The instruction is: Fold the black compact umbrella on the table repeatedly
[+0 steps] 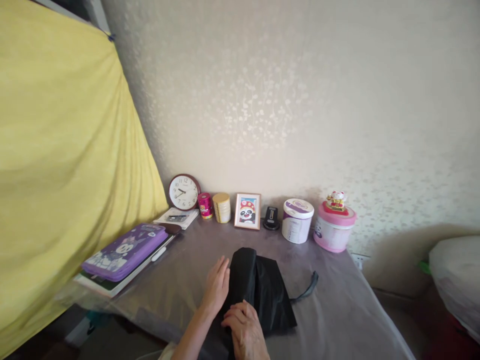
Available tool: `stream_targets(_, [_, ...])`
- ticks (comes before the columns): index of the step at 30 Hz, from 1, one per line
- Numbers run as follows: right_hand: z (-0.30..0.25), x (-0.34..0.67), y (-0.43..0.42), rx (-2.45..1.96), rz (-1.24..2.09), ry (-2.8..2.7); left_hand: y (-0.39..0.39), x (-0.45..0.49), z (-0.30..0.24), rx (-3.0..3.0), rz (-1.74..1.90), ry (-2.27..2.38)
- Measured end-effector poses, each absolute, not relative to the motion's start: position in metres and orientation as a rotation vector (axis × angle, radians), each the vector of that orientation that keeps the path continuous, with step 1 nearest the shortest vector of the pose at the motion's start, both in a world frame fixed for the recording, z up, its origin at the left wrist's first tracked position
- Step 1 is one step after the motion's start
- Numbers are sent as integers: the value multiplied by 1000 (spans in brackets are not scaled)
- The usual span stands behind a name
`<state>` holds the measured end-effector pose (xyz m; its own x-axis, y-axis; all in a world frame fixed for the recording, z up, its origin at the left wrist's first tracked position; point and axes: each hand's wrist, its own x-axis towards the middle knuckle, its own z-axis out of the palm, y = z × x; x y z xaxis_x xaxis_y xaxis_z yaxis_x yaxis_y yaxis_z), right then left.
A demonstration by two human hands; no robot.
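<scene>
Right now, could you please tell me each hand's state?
Left hand: open, fingers extended alongside the cloth.
Right hand: on the cloth; grip unclear.

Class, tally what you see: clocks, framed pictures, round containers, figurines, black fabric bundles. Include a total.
Clocks: 1
Framed pictures: 1
Round containers: 4
Figurines: 1
Black fabric bundles: 1
Total: 8

The folded fabric point(273, 295) is black, its strap point(308, 288) greyish blue, the desk point(348, 310) grey-mauve. The case point(125, 251) is purple with a cartoon figure; the clock point(184, 192) has a white face and red-brown rim. The beige wall point(262, 100) bears pale leafy sprigs, and the curtain point(67, 135) is yellow.
</scene>
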<state>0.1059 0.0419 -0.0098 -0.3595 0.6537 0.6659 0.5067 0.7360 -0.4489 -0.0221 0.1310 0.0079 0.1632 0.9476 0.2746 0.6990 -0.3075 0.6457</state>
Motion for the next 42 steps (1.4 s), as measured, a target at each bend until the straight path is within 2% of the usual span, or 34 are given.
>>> stream_targets(8, [-10, 99, 39, -886, 143, -1945, 89, 2, 25, 2025, 746, 1137])
stream_targets(14, [-3, 103, 26, -869, 251, -1955, 84, -10, 19, 1917, 723, 1049])
stream_targets(20, [15, 138, 7, -923, 531, -1863, 70, -1, 6, 1865, 812, 1179])
stream_targets(25, [-1, 194, 24, -1395, 178, -1586, 50, 6, -12, 2000, 905, 1377])
stream_targets(29, [-21, 219, 38, -1500, 23, -1512, 42, 9, -22, 2042, 985, 1472])
stream_targets(42, [-18, 212, 41, -1571, 370, -1258, 41, 9, -19, 2030, 942, 1480])
